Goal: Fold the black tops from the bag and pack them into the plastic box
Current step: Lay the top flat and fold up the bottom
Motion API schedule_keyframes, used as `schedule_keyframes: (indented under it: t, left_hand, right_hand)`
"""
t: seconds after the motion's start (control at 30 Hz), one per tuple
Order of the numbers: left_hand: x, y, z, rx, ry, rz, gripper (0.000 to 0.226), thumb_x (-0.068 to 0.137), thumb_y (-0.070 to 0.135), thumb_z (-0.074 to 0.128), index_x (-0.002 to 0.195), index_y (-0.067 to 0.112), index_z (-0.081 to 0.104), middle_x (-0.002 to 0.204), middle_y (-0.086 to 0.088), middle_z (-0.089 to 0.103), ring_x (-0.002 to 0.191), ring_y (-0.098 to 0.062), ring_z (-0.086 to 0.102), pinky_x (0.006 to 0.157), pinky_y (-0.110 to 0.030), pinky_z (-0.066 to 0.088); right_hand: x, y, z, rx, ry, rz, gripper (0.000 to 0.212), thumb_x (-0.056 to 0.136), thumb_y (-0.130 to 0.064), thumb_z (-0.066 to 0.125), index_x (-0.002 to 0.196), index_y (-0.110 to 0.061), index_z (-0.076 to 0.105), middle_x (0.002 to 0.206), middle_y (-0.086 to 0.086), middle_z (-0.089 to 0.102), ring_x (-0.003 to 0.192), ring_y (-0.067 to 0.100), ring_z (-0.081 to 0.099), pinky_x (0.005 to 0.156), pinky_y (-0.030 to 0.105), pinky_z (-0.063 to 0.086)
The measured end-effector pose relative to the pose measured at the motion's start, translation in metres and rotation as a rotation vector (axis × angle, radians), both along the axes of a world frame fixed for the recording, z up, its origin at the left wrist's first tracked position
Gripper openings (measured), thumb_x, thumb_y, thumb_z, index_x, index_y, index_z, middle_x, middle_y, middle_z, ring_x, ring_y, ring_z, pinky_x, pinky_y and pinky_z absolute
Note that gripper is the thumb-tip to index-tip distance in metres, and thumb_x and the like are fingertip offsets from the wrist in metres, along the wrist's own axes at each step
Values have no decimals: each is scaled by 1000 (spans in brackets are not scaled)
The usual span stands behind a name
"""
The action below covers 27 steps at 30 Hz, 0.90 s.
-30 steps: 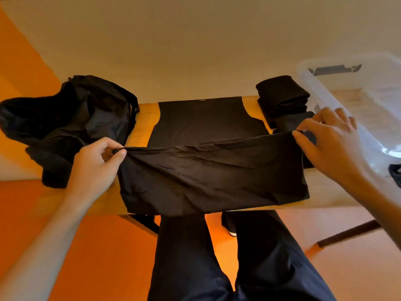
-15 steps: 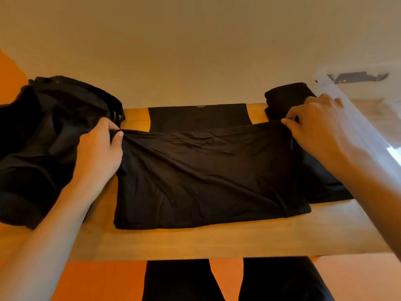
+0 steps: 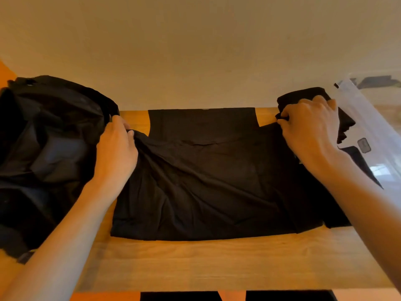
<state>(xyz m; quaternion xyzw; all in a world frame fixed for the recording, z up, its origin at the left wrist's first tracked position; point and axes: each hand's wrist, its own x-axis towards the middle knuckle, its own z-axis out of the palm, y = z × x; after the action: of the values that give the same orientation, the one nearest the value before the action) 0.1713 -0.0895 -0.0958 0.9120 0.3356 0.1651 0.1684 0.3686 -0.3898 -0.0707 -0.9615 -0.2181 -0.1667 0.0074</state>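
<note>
The wooden table spans the view. A slumped black bag crowds 9 o'clock. The black top lies flat at centre, its near half doubled over (creased). The plastic box sits at 3 o'clock, with a folded pile at 2 o'clock, partly hidden by the right hand. That hand and the left hand, well apart, each pinch a corner of the fold.

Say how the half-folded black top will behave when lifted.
Likely floppy: the black top wrinkles and dips between the left hand and right hand. Probably light: mere pinches hold its edge. It would probably drape and unfold.
</note>
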Motion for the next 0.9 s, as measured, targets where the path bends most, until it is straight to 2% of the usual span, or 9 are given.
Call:
schedule_keyframes:
  t: [0.1, 0.17, 0.23, 0.3, 0.4, 0.47, 0.67, 0.8, 0.9]
  left_hand:
    - [-14, -21, -9, 112, 22, -115, 52, 103, 32, 56, 143, 3, 42, 143, -23, 36, 129, -44, 44, 103, -52, 47]
    - [-34, -47, -15, 147, 53, -240, 60, 105, 44, 48, 152, 7, 39, 157, -20, 29, 146, -40, 32, 116, -50, 37]
    - [-56, -73, -27, 119, 185, -359, 69, 106, 59, 29, 163, 19, 22, 170, -11, 10, 158, -31, 7, 125, -45, 20]
    - [-79, -85, -45, 142, 309, -414, 75, 102, 68, 11, 165, 26, 4, 172, -4, -9, 158, -22, -11, 127, -44, 8]
    - [-101, -84, -57, 192, 374, -382, 76, 104, 68, 5, 165, 22, 5, 172, -5, -1, 159, -22, -2, 128, -43, 10]
    - [-109, -80, -58, 186, 371, -372, 76, 104, 67, 7, 165, 21, 5, 172, -5, 3, 159, -20, 2, 126, -40, 7]
    - [-142, -76, -59, 182, 398, -389, 75, 103, 69, 8, 163, 27, -10, 172, -1, -13, 158, -15, -9, 125, -32, 0]
    - [-162, -77, -56, 198, 440, -400, 75, 104, 68, 14, 164, 26, -4, 172, 0, -11, 159, -17, -6, 124, -34, 4]
    - [-180, -82, -51, 164, 473, -416, 77, 104, 68, 19, 164, 26, -3, 172, 0, -9, 158, -16, -7, 123, -32, 0]
  right_hand:
    - [-31, 5, 4, 132, 22, 84, 25, 96, -19, 65, 119, -10, 67, 89, 9, 68, 92, 34, 62, 91, 48, 41]
    - [-69, 3, -5, 201, 108, 263, 31, 97, -30, 61, 123, -14, 67, 98, 5, 70, 96, 30, 65, 92, 46, 43]
    - [-109, -3, -33, 111, 257, 350, 49, 100, -50, 52, 136, -19, 62, 125, 7, 68, 120, 27, 61, 104, 41, 43]
    - [-134, -14, -58, -27, 381, 296, 67, 103, -66, 29, 154, -25, 42, 156, 11, 44, 148, 26, 36, 119, 40, 31]
    - [-137, -33, -76, -75, 464, 213, 79, 95, -75, -8, 162, -32, -1, 171, 5, -5, 157, 18, -12, 128, 39, 2]
    - [-131, -40, -78, -36, 481, 186, 82, 90, -75, -18, 160, -33, -13, 168, 0, -18, 153, 13, -24, 127, 37, -8]
    - [-135, -46, -76, -49, 501, 113, 81, 89, -74, -20, 159, -32, -18, 168, 4, -22, 153, 17, -27, 125, 37, -12]
    - [-158, -54, -74, -36, 511, 105, 83, 86, -75, -24, 158, -34, -21, 168, 4, -22, 153, 17, -26, 124, 36, -14]
    - [-177, -60, -73, -62, 545, 103, 85, 82, -78, -27, 155, -35, -27, 167, 5, -27, 152, 19, -28, 125, 38, -12]
